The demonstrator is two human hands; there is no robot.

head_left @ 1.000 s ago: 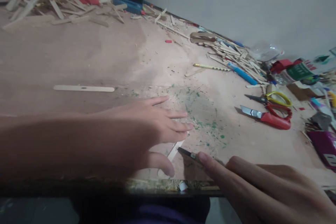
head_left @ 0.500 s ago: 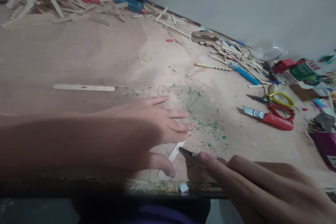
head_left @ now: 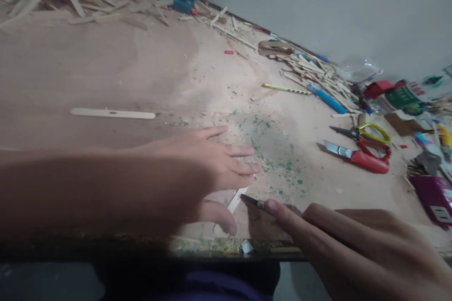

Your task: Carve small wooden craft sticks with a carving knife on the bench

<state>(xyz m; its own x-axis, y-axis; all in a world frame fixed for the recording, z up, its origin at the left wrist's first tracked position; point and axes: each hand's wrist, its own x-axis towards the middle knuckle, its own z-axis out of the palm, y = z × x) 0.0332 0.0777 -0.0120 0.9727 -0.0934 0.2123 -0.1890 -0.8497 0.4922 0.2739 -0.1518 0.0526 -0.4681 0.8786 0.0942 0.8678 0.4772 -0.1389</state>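
Observation:
My left hand [head_left: 215, 169] lies with fingers spread over a pale wooden craft stick [head_left: 236, 201], pressing it to the table near the front edge. Only the part of the stick between thumb and fingers shows. From the right, my right hand [head_left: 335, 240] grips a slim craft knife [head_left: 251, 200], its index finger stretched along the top. The blade tip touches the stick where small marks are visible. The knife's handle is mostly hidden under the hand. Another craft stick [head_left: 113, 113] with a dark spot at its middle lies flat beyond my left forearm.
Black scissors with yellow and red handles [head_left: 374, 132] and a red box cutter [head_left: 369, 161] lie at the right. Behind them are a pencil [head_left: 286, 89], a blue cutter [head_left: 328, 98] and a heap of sticks [head_left: 318, 73]. A wooden stick structure [head_left: 74, 2] stands back left.
The view has shifted slightly. Both hands, the knife and the held stick keep almost the same places, with the blade tip still on the stick.

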